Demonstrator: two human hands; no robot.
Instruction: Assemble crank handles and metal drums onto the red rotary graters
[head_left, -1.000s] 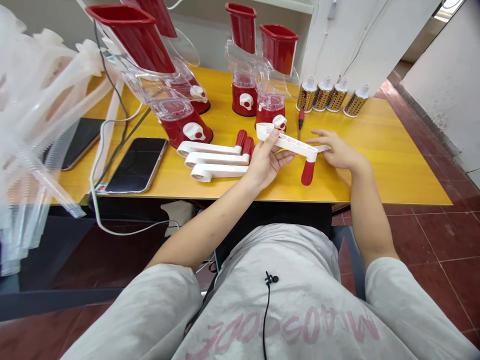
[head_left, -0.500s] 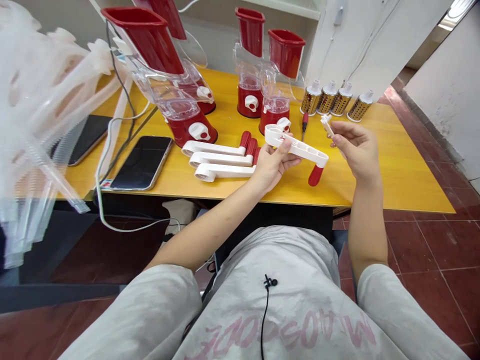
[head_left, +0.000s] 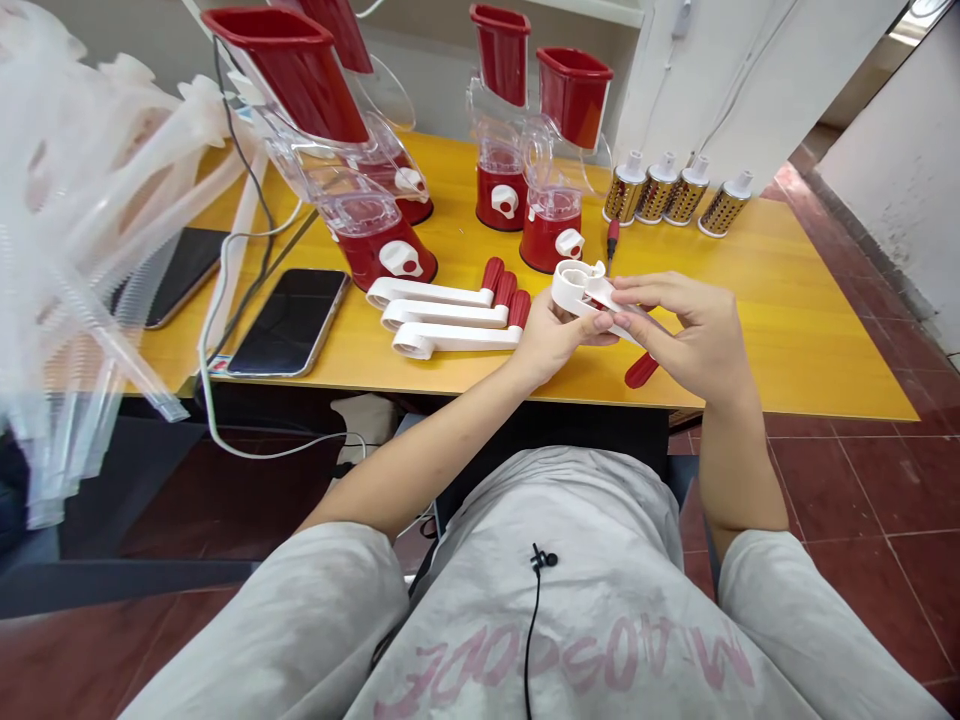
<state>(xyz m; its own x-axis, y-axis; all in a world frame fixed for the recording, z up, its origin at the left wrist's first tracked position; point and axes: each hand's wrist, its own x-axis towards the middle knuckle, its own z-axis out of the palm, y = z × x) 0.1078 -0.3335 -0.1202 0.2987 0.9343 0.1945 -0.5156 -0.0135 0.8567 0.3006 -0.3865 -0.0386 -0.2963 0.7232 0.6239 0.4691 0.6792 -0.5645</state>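
While the fingers of the left hand [head_left: 551, 335] pinch a white crank handle [head_left: 564, 289] over the counter [head_left: 810, 310], those of the right hand [head_left: 694, 335] pinch a small white plastic piece [head_left: 602, 290] against it. The crank handle has a round hub and red grip [head_left: 640, 371]; fingers hide its middle and part of the piece.

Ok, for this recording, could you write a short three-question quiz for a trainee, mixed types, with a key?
1. Multiple choice: what lies just left of the three loose cranks? a) a plate b) a phone c) a bowl
2. True or false: the right hand rests flat on the table.
3. Fill in: ___ perforated drums stand toward the back right.

Key: 1 b. 2 False; its fingers hold a small white part at the held crank in the left hand. 3 Four.
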